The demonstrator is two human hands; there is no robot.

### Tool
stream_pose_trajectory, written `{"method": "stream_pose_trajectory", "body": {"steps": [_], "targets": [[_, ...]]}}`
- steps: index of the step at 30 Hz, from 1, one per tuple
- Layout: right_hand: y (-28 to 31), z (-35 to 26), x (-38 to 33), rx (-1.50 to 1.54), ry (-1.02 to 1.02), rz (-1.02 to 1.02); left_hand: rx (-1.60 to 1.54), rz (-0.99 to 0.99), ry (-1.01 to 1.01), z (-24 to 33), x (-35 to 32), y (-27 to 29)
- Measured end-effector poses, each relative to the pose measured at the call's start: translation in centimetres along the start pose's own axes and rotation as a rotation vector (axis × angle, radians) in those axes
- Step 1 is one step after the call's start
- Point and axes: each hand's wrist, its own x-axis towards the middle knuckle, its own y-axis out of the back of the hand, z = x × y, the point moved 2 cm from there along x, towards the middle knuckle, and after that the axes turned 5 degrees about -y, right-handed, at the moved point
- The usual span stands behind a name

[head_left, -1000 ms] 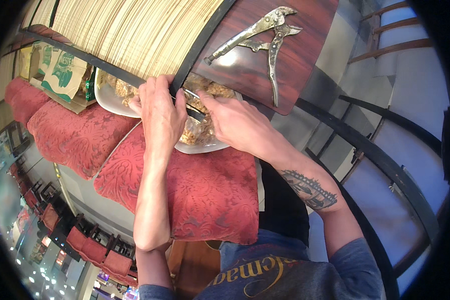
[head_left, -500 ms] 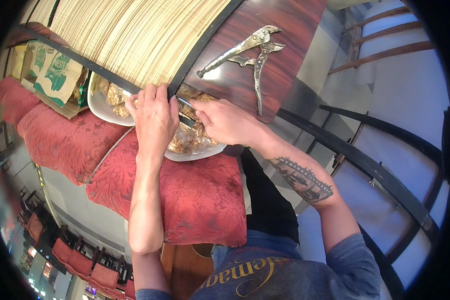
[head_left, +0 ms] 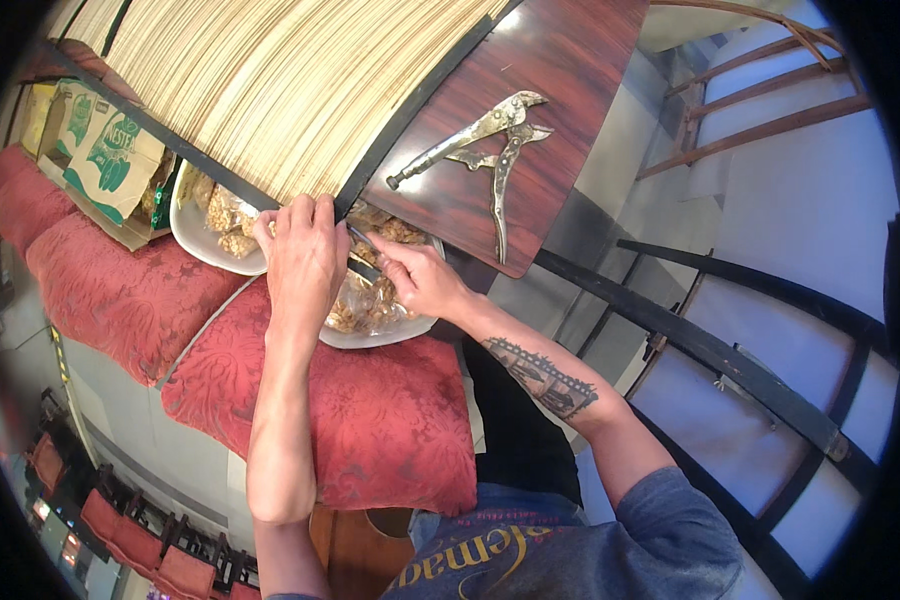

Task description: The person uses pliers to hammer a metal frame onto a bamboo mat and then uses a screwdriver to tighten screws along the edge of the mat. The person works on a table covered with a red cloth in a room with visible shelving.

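Note:
A panel of pale, closely set strips (head_left: 270, 90) in a dark frame (head_left: 395, 135) rests with its corner toward me. My left hand (head_left: 305, 250) grips the frame at that corner, fingers bent over the edge. In my right hand (head_left: 420, 280) is a thin metal tool (head_left: 362, 238), pinched, its tip against the frame beside my left fingers. Which tool it is, I cannot tell. Beneath both hands stands a white bowl (head_left: 205, 245) of clear bags with golden-brown clusters (head_left: 235, 225). Worn locking pliers (head_left: 495, 150) lie with jaws apart on the reddish-brown tabletop (head_left: 550, 110).
Red patterned cushions (head_left: 390, 430) run along my side below the bowl. A cardboard box (head_left: 120, 165) with green print stands at the left. Dark rails (head_left: 730, 370) cross on the right. Red chairs (head_left: 140, 540) appear at the lower left.
The view has shifted slightly, so the panel, bowl and cushions sit a little lower. Both hands keep their places at the frame corner, and the tool's angle has changed slightly.

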Motion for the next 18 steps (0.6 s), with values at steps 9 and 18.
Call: {"method": "stream_pose_trajectory", "body": {"steps": [9, 18], "targets": [[2.0, -3.9, -0.7, -0.268, -0.032, -0.034, -0.129, 0.002, 0.045, -0.6, -0.3, 0.2], [4.2, -11.6, 0.2, -0.777, -0.091, -0.142, -0.137, -0.058, 0.043, -0.4, 0.4, 0.0]]}}
